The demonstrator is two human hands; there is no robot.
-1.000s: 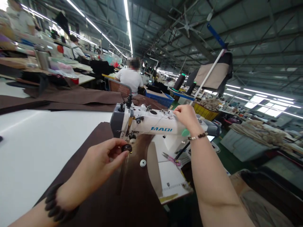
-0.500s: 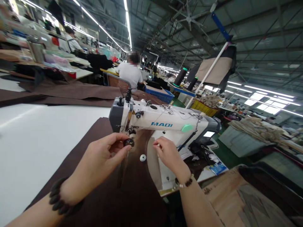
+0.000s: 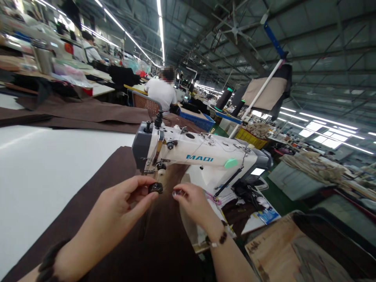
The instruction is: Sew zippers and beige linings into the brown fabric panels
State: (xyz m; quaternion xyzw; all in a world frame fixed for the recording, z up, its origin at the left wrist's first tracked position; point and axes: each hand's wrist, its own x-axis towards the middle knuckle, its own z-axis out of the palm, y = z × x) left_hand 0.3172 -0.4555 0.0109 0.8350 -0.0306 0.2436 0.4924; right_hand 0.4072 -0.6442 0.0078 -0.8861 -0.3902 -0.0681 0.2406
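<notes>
Between thumb and fingertips, my left hand [image 3: 120,209] pinches a dark, shiny bobbin case [image 3: 155,188] just in front of the needle end of the white sewing machine [image 3: 198,154]. To its right, my right hand [image 3: 194,205] has its fingertips closed on a small bobbin [image 3: 176,192], mostly covered by the fingers. A short gap separates the bobbin from the bobbin case. Dark brown fabric [image 3: 164,243] lies under both hands and runs beneath the machine head.
A white tabletop [image 3: 53,168] extends left, with more brown fabric [image 3: 96,111] along its far side. Thread cones [image 3: 225,98] stand behind the machine. At right are a cardboard piece [image 3: 273,246] and a grey bin [image 3: 293,182]. A person in white [image 3: 161,94] sits ahead.
My right hand has moved left and down to where the white bobbin lay on the fabric and now grips it. My left hand has lowered slightly with the bobbin case.
</notes>
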